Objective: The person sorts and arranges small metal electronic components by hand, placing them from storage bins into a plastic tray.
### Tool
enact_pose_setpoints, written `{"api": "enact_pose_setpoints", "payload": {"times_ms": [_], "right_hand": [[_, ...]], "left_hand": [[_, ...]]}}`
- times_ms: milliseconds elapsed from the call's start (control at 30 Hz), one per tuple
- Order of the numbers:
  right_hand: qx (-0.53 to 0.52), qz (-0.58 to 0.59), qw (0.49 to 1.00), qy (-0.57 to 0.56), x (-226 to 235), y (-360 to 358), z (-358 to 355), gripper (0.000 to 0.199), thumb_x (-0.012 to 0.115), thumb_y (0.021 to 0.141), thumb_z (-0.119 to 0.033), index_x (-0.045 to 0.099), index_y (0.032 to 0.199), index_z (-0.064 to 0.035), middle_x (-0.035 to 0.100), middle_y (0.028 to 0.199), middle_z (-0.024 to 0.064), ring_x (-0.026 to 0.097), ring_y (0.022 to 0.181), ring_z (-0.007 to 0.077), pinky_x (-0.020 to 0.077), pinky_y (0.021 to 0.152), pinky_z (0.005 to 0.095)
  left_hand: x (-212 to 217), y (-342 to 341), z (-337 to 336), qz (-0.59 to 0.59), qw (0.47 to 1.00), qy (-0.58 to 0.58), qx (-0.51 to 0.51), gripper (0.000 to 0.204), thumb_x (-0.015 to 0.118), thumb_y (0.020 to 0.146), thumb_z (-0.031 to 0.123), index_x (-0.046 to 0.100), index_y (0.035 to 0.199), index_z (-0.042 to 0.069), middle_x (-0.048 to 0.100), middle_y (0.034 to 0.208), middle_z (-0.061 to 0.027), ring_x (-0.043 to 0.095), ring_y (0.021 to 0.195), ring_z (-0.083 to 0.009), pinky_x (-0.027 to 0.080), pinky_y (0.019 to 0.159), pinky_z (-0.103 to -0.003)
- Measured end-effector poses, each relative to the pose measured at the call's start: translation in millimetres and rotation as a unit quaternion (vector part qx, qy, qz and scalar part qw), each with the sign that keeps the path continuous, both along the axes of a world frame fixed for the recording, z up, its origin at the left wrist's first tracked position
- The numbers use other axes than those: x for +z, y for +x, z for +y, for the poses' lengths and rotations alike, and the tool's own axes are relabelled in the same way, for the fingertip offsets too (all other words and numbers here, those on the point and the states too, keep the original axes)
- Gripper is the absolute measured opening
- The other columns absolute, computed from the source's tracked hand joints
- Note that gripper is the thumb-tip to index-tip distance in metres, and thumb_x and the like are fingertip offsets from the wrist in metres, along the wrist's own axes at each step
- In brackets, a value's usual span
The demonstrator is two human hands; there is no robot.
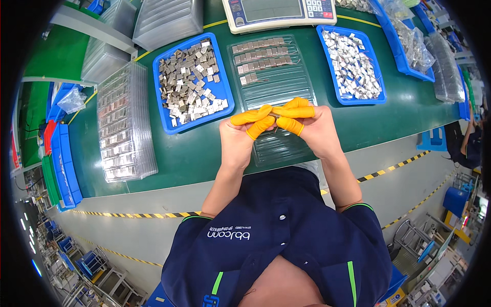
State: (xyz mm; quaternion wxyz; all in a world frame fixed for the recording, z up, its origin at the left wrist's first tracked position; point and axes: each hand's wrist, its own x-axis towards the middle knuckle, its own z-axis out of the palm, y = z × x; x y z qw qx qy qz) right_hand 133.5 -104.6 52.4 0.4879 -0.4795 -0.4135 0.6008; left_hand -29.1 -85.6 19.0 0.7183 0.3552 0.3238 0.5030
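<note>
Yellow finger cots cover the fingertips of both my hands. My left hand (244, 125) and my right hand (308, 120) meet over the near half of a clear ribbed plastic tray (276, 93). Between their pinched fingers is a small metal part (275, 115), mostly hidden, with a thin end poking out below. At the tray's far end lie rows of small flat metal connector pieces (262, 54), the nearest row only partly filled. A blue bin (200, 122) of loose grey and silver metal pieces stands to the left. Another blue bin (364, 102), holding white-and-silver pieces, is to the right.
A digital scale (271, 11) stands beyond the tray. Stacked clear trays with parts (128, 123) rise at the left, with more clear trays (169, 20) behind. A blue bin with plastic bags (409, 56) sits far right. The green table's (179, 169) front edge runs before me.
</note>
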Motion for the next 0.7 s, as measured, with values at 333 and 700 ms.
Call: {"api": "enact_pose_setpoints", "payload": {"times_ms": [333,700], "right_hand": [[-0.1,-0.551,0.733,0.386,-10,9,63,0.012,0.069,0.071,-0.01,0.068,0.082,-0.0079,0.067,0.082,0.0027,0.062,0.078,0.0175,0.0327,0.1,0.0416],[0.017,-0.42,0.762,0.493,4,-23,56,0.019,0.068,0.064,-0.003,0.065,0.083,-0.0031,0.062,0.075,0.0059,0.06,0.072,0.0187,0.0357,0.099,0.0451]], "left_hand": [[3,-18,15,0.175,0.975,0.084,0.105,0.024,0.063,0.079,-0.001,0.06,0.103,-0.004,0.063,0.102,-0.0119,0.06,0.095,-0.0162,0.046,0.086,-0.026],[7,-27,13,0.239,0.966,0.086,0.042,0.02,0.054,0.089,0.012,0.058,0.098,-0.005,0.063,0.084,-0.0067,0.059,0.072,-0.0095,0.046,0.062,-0.022]]}}
